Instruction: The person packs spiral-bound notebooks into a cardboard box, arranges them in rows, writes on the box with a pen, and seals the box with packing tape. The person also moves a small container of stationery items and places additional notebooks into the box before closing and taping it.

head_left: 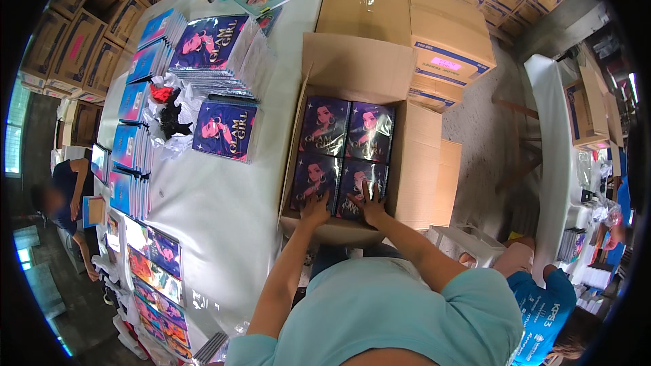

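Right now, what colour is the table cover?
White, seen in the head view: table cover.

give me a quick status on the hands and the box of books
Left hand flat on near-left book in open carton. Right hand flat on near-right book. Four dark-cover books fill the top layer. Nothing blocking.

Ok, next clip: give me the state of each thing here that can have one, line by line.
open carton: flaps folded out, four dark glossy books showing on top
left hand: flat on the near-left book
right hand: flat on the near-right book
sealed carton: taped shut
book stack: lying on the white table
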### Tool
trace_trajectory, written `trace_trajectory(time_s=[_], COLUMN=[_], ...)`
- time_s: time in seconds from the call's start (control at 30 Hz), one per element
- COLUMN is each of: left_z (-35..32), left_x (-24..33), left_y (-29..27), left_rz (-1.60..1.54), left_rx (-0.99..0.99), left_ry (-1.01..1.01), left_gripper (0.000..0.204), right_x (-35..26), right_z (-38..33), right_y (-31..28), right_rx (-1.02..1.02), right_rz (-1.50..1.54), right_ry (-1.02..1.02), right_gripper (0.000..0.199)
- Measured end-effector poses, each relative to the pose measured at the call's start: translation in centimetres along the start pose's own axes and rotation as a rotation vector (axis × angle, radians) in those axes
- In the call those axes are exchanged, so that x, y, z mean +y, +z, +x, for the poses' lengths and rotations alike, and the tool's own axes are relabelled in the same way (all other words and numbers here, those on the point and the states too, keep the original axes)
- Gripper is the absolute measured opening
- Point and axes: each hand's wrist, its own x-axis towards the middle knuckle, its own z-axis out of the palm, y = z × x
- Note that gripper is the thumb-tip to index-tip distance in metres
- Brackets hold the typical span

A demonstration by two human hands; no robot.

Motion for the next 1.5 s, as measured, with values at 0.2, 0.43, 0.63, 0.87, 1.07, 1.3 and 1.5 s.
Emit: trace_trajectory(time_s=[0.2,0.43,0.63,0.87,1.07,1.3,1.5], left_z=[-5.8,-13.8,-4.0,11.4,6.8,-5.6,-15.7], left_x=[2.1,1.5,-5.3,-14.3,-11.1,-4.9,5.5], left_y=[-3.5,-19.4,-28.5,-31.9,-33.6,-35.0,-33.9], left_rz=[-0.24,-1.48,-1.908,-2.084,-2.355,-1.604,-0.582], left_rx=[-0.047,0.02,0.954,0.936,0.634,0.957,1.071], left_ry=[0.216,0.461,0.128,-0.008,0.35,0.536,0.439], left_gripper=[0.067,0.061,0.065,0.091,0.078,0.077,0.119], right_x=[0.2,-2.6,-15.8,-23.9,-22.3,-14.8,-15.2], right_z=[0.3,5.1,12.1,23.3,20.0,14.4,3.0], right_y=[0.2,-18.8,-42.2,-51.8,-47.8,-39.2,-32.1], right_rx=[0.051,0.246,0.854,0.069,-0.003,-0.233,-0.226], right_rz=[0.059,0.387,0.884,0.824,0.851,1.648,2.185], right_ry=[-0.013,-0.168,-0.575,-0.414,-0.52,-0.573,-1.064], right_gripper=[0.074,0.045,0.065,0.081,0.071,0.054,0.075])
